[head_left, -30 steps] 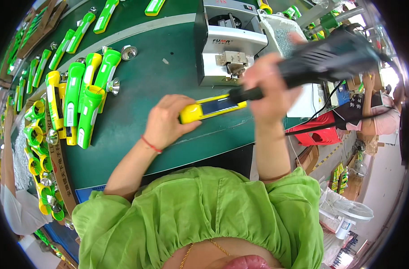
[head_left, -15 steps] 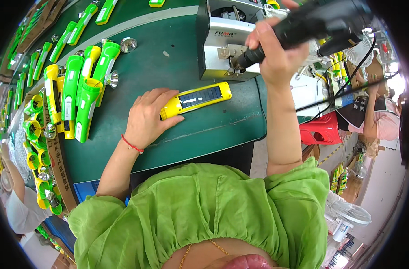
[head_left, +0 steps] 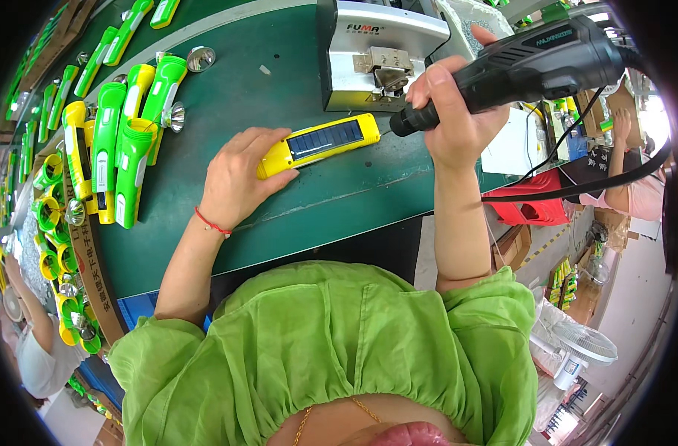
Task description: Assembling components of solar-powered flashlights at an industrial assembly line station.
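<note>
A yellow torch body (head_left: 320, 143) with a dark solar panel lies flat on the green table (head_left: 339, 201). My left hand (head_left: 238, 178) grips its near end. My right hand (head_left: 454, 111) is closed around a black corded electric screwdriver (head_left: 517, 67), whose tip sits just off the torch's far end, beside the front of a grey metal machine (head_left: 380, 48).
Several green and yellow torch bodies (head_left: 119, 141) and silver reflectors (head_left: 201, 58) lie at the table's left. A cardboard strip (head_left: 90, 260) holds more parts. A red stool (head_left: 536, 204) and another person (head_left: 625, 178) are at the right. Another person (head_left: 34, 349) sits at lower left.
The torch went from held in the air to lying on the table. My right hand moved the screwdriver up to the machine, then brought its tip to the torch's end.
</note>
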### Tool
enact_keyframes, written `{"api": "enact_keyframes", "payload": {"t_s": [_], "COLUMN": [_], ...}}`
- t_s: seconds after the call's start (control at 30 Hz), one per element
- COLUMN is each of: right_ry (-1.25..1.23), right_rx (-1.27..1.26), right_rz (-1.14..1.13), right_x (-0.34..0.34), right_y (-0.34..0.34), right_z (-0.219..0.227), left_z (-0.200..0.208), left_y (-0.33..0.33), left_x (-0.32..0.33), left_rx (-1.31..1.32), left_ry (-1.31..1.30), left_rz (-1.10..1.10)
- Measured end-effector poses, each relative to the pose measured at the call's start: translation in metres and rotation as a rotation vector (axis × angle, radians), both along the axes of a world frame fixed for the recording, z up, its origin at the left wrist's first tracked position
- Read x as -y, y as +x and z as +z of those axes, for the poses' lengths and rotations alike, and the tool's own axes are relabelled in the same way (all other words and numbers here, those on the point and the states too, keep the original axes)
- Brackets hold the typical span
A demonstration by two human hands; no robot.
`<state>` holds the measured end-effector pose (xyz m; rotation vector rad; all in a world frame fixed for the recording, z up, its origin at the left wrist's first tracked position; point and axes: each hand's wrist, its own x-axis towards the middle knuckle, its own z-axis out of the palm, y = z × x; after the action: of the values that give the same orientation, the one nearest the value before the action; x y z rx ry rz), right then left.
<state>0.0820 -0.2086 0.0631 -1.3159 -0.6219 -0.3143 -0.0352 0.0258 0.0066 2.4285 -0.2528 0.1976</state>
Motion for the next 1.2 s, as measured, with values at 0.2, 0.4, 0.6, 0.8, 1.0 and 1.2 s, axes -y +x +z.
{"api": "enact_keyframes", "payload": {"t_s": [0.2, 0.4, 0.6, 0.8, 1.0, 1.2], "right_ry": [-0.022, -0.013, 0.037, 0.017, 0.056, 0.178], "right_rx": [0.045, 0.041, 0.041, 0.035, -0.040, -0.002], "right_rz": [-0.019, -0.034, -0.033, -0.035, -0.082, -0.144], "right_x": [0.001, -0.002, -0.003, 0.002, -0.012, -0.023], "right_y": [-0.003, -0.009, -0.012, -0.018, -0.038, -0.036], "right_z": [-0.012, -0.015, -0.006, -0.002, -0.031, -0.046], "left_z": [-0.002, -0.004, -0.003, 0.003, -0.001, 0.005], "left_y": [0.000, 0.001, 0.000, 0.005, 0.004, 0.002], "left_x": [0.000, -0.002, -0.003, 0.007, 0.005, 0.000], "left_rx": [0.003, 0.008, 0.021, 0.145, 0.168, 0.208], "left_ry": [-0.043, -0.072, -0.031, 0.154, 0.165, 0.233], "left_rz": [-0.001, -0.008, -0.011, 0.008, 0.038, 0.124]}}
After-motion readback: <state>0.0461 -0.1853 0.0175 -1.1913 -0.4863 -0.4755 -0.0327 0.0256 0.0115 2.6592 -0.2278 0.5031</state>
